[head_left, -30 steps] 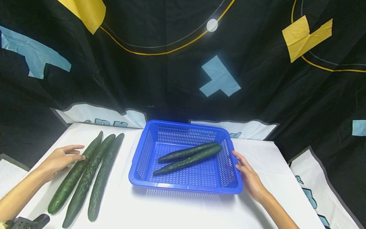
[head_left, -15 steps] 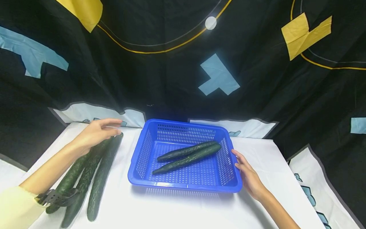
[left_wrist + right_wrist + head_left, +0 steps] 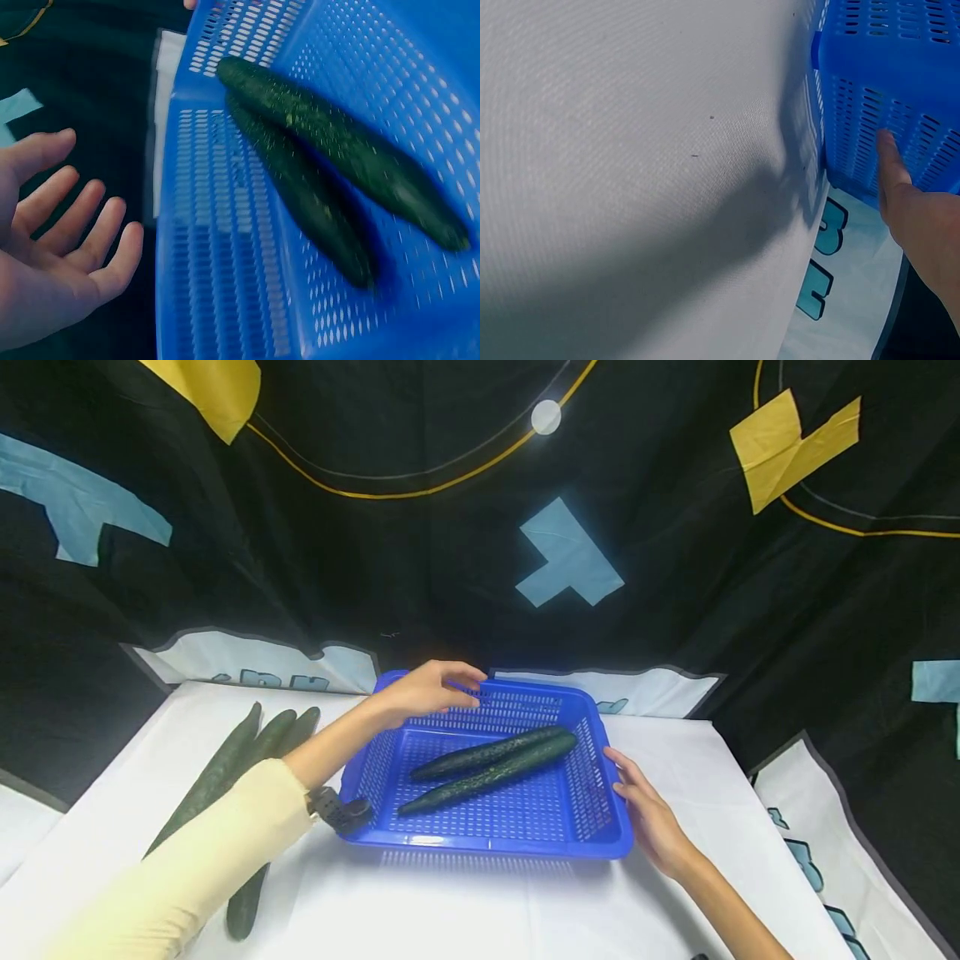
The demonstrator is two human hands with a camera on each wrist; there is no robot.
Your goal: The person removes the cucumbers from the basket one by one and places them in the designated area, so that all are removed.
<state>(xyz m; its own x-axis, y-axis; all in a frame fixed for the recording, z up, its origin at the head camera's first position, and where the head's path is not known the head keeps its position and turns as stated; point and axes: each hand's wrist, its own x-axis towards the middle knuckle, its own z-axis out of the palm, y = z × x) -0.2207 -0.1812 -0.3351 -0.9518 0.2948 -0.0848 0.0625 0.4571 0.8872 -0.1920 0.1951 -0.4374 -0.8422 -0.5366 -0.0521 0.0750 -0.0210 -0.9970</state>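
Note:
My left hand hovers over the far left part of a blue plastic basket, holding nothing. Its fingers are loosely bent and spread, outside the basket's edge in the left wrist view. Inside the basket lie two dark green cucumbers, a shorter-looking one behind and a longer one in front. At the basket's right side rests my right hand, its fingertips at the rim. The right wrist view shows one straight digit against the perforated outer wall.
Three more cucumbers lie side by side on the white table at the left, partly covered by my left sleeve. A black patterned cloth hangs behind the table.
My left hand has swept from the left cucumbers, past their far ends, to above the basket's back left, with nothing in it. My right hand stays at the basket's right side.

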